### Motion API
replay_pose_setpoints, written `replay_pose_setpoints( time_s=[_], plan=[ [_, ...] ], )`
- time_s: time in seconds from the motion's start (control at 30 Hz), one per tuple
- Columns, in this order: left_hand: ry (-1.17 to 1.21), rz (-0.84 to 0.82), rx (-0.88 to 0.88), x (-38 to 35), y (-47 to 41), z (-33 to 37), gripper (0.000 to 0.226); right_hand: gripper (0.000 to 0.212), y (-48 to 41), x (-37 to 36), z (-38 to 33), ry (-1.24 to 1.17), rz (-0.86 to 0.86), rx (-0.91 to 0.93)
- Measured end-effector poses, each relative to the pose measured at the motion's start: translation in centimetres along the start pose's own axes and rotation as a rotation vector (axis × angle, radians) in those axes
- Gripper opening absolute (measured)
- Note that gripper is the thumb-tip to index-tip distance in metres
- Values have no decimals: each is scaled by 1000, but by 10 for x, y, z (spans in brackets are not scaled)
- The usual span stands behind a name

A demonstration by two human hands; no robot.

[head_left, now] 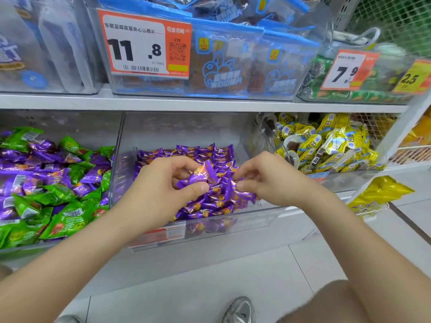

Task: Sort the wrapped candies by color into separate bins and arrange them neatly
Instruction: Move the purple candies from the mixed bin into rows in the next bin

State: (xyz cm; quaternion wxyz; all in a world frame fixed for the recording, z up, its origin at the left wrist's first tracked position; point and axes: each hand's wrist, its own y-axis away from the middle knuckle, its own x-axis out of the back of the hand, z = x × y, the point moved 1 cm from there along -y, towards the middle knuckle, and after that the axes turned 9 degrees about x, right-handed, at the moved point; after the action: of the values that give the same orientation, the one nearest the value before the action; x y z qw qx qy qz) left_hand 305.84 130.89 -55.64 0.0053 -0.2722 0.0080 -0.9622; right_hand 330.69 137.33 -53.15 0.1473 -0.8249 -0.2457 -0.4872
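Store shelf [186, 104] carrying clear bins: over the middle bin [117, 159], filled with purple candies [210, 206], the left hand [161, 183] pinches one purple piece [198, 176] between thumb and curled fingers, and the right hand [268, 180] pinches a second piece [242, 194] just beside it. The step is probably best done by laying each piece flat, parallel to the tidy rows at the back, rather than dropping it. The bin's side walls flank both wrists and the shelf overhangs, so free room lies toward the low front lip; the left bin [58, 122] holds green and purple mixed.
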Motion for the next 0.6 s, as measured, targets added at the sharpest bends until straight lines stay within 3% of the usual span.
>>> replay_pose_setpoints(
  time_s=[0.07, 0.2, 0.47, 0.6],
  plan=[
    [-77, 21, 6, 0, 2, 0, 21, 18, -2, 0, 8, 218, -39, 29],
    [-146, -18, -12, -7, 6, 3, 16, 18, -7, -6, 13, 368, -152, 39],
    [-201, -69, 2, -12, 7, 3, 14, 17, -18, -15, 16, 352, -252, 65],
    [-214, -125, 47, -14, 7, -1, 23, 14, -17, -17, 19, 350, -252, 61]
  ],
)
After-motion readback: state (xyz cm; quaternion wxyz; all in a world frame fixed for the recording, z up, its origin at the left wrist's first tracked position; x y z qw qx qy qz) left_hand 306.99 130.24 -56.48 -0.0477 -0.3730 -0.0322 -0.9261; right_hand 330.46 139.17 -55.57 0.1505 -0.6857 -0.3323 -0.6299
